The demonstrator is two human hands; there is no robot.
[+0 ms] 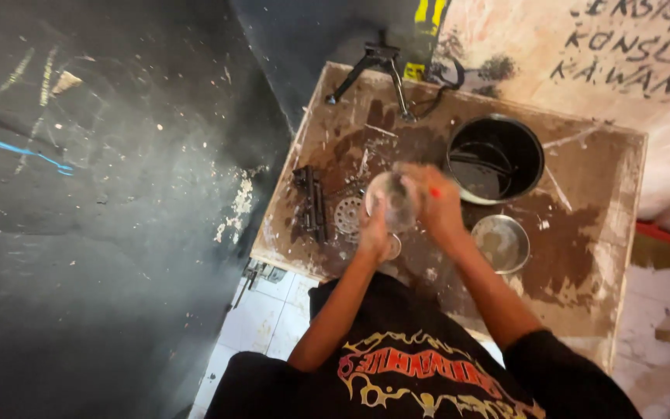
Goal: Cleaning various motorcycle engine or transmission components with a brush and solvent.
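My left hand grips the lower edge of a round, pale metal disc-like part held up over a stained wooden workbench. On the right side of the same part my right hand is blurred with motion, a small red-tipped item between its fingers. A toothed sprocket lies on the bench just left of my hands. What the red-tipped item is I cannot tell.
A black bucket with dark liquid stands at the back of the bench, a small metal bowl in front of it. A black bracket part lies at the left, a black stand at the far edge. Dark wall at left, tiled floor below.
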